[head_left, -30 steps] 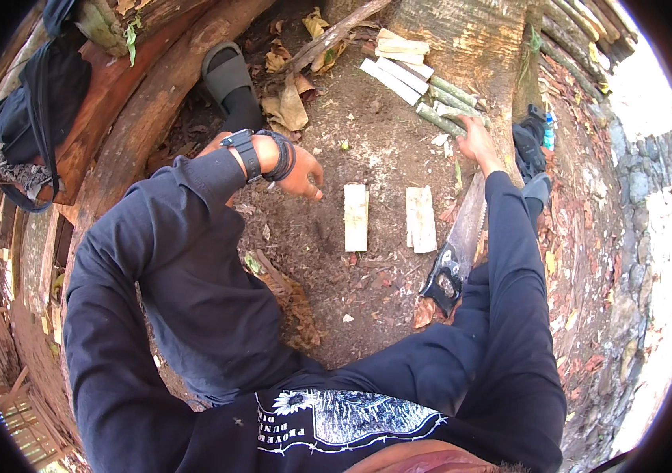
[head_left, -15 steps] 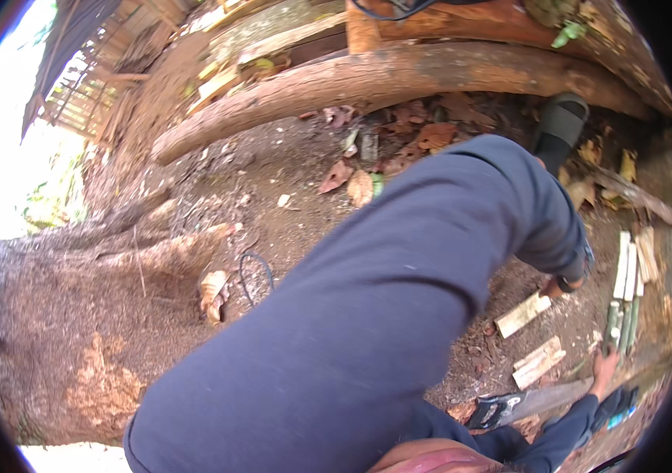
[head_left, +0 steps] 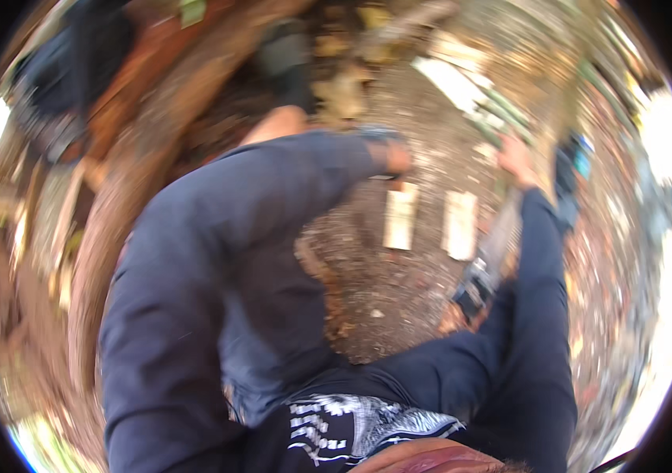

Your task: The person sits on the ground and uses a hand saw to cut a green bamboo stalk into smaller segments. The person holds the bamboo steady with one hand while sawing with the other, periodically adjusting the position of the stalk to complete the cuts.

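Observation:
My left hand [head_left: 397, 158], a dark band at its wrist, is beside the upper end of a pale split piece of wood [head_left: 400, 217] on the dirt. Motion blurs its fingers, so I cannot tell its grip. A second pale piece of wood [head_left: 459, 226] lies to the right. My right hand [head_left: 515, 160] is farther right, its fingers closed at the near end of a green stick [head_left: 497, 126]. Pale split sticks [head_left: 450, 84] lie just beyond the green ones. Below the right hand rests a long flat grey tool [head_left: 501, 236] with a dark end.
A thick log [head_left: 127, 189] runs along the left side. Beyond it sits a dark bag-like bundle [head_left: 76, 71]. My bent leg [head_left: 269, 339] and a shoe [head_left: 284, 51] flank the patch of dirt. Dry leaves [head_left: 344, 91] lie near the shoe. The picture's edges are smeared.
The view has swung to the right, bringing both arms and the wood pieces toward the middle. The left hand stays by the same piece and the right by the green sticks.

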A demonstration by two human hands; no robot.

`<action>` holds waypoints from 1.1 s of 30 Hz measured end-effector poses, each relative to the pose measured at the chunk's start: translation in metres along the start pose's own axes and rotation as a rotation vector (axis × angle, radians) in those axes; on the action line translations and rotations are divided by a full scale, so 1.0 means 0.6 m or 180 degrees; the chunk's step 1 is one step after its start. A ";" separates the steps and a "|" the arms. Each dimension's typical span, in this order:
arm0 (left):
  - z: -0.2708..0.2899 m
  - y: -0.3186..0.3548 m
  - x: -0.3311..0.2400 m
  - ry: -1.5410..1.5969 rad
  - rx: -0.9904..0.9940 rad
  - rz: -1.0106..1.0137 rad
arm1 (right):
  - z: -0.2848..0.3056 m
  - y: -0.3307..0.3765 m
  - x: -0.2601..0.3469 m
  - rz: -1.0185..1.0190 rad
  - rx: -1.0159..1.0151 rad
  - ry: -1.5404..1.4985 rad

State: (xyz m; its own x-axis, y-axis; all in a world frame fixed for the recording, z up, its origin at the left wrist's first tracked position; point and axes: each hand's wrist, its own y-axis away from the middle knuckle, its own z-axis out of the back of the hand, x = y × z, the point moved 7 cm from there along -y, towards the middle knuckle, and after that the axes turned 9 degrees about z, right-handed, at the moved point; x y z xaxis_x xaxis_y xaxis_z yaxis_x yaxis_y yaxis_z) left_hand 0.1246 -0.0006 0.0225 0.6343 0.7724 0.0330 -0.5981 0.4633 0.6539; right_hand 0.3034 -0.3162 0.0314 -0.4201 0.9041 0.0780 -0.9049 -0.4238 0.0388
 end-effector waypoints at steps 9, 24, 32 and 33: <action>0.019 0.145 0.024 0.0228 0.0516 0.0323 | 0.008 0.086 -0.001 -0.0801 -0.0222 -0.0217; 0.008 0.167 0.066 0.0472 0.0588 0.0500 | 0.006 0.102 -0.013 -0.1339 -0.0362 0.0034; -0.009 0.154 0.075 0.0487 0.0469 0.0396 | 0.012 0.110 0.040 -0.0485 -0.0884 0.0400; -0.004 0.159 0.066 0.0424 0.0504 0.0400 | 0.013 0.116 0.049 -0.0364 -0.0621 0.0469</action>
State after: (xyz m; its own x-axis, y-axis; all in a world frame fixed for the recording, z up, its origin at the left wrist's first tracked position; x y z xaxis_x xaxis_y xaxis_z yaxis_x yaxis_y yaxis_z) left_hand 0.0911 0.0751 0.0844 0.4833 0.8750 0.0286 -0.5774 0.2941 0.7616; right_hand 0.2286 -0.3195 0.0445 -0.3068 0.9497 -0.0621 -0.9371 -0.3129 -0.1548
